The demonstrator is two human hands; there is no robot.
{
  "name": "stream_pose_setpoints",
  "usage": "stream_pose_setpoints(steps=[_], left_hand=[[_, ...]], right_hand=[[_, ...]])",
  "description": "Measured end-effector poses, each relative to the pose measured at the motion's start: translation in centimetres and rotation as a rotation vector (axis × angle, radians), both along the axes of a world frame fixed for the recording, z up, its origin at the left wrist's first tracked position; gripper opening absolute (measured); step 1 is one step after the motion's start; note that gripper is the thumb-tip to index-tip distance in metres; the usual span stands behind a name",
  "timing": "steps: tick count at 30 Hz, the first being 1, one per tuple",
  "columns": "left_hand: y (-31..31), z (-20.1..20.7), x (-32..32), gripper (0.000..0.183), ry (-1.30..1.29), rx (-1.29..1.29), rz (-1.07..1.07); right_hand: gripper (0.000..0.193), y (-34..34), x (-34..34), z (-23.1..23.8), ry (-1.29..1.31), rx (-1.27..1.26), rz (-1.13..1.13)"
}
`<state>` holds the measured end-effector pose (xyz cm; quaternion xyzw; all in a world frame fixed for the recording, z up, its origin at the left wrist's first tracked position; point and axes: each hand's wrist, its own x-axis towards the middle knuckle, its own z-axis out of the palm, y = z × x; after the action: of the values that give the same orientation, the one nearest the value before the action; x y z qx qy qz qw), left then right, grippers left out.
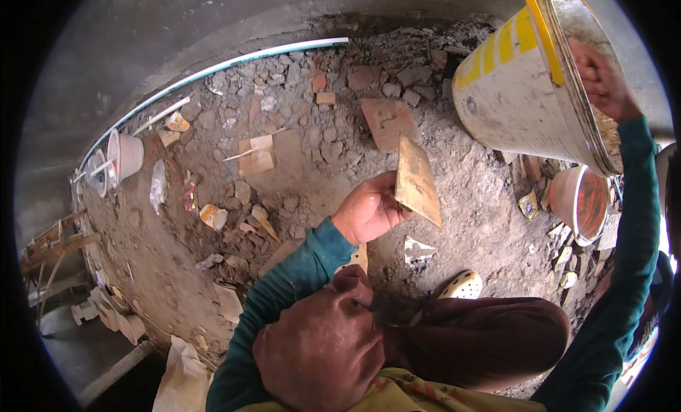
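Observation:
My left hand [370, 209] is closed on the lower left edge of a thin, flat tan board [417, 179], which it holds tilted above the dirt. A dark smudge marks the board's face. On the right, a large white bucket [504, 93] with yellow stripes and a yellow handle leans with its mouth toward my right side. Inside that mouth is my right hand [603, 82], its fingers bent and close together. Whether anything is in them does not show. The bucket's contents are mostly hidden.
Dirt and rubble cover the ground, with a broken brick slab [389, 121] beyond the board. A white pipe [262, 55] lies along the wall. A smaller tub [580, 205] rests below the bucket; a white container [126, 155] lies far left. My light clog [462, 285] is close by.

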<state>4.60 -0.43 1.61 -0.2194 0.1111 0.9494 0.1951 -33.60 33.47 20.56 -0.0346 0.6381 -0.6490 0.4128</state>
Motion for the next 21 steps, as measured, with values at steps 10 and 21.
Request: stream_pose_setpoints(steps=[10, 21], left_hand=[[0.9, -1.6, -0.9, 0.034, -0.005, 0.158, -0.063], [1.5, -1.7, -0.3, 0.035, -0.010, 0.171, -0.066]], right_hand=[[0.052, -10.1, 17.4, 4.3, 0.290, 0.083, 0.261], [0.030, -10.1, 20.9, 0.4, 0.430, 0.098, 0.296]])
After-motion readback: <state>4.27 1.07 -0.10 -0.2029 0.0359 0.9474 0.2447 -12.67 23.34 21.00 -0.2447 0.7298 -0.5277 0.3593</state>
